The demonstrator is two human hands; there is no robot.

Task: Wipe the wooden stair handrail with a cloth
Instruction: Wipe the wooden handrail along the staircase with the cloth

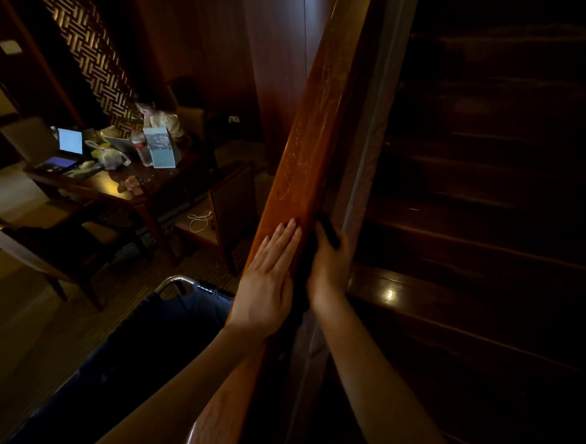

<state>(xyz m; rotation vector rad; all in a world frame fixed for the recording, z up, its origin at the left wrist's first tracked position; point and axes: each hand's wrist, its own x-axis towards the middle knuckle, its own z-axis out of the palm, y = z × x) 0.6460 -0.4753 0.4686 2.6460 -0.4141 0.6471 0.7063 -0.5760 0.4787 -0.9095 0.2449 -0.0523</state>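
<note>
The wooden handrail (308, 148) runs up the middle of the head view, reddish brown with pale dusty streaks on its top. My left hand (269, 271) lies flat on the rail's left face, fingers straight and together. My right hand (330, 267) grips a dark cloth (326, 231) against the rail's shadowed right side. Only a dark strip of the cloth shows above and beside the fingers. Both forearms reach up from the bottom of the frame.
Dark wooden stair treads (486, 230) climb on the right. Below on the left stands a cluttered table (125, 181) with a laptop, bags and a bottle, with chairs (49, 244) nearby. A blue wheelchair seat with a chrome frame (166, 313) sits just left of the rail.
</note>
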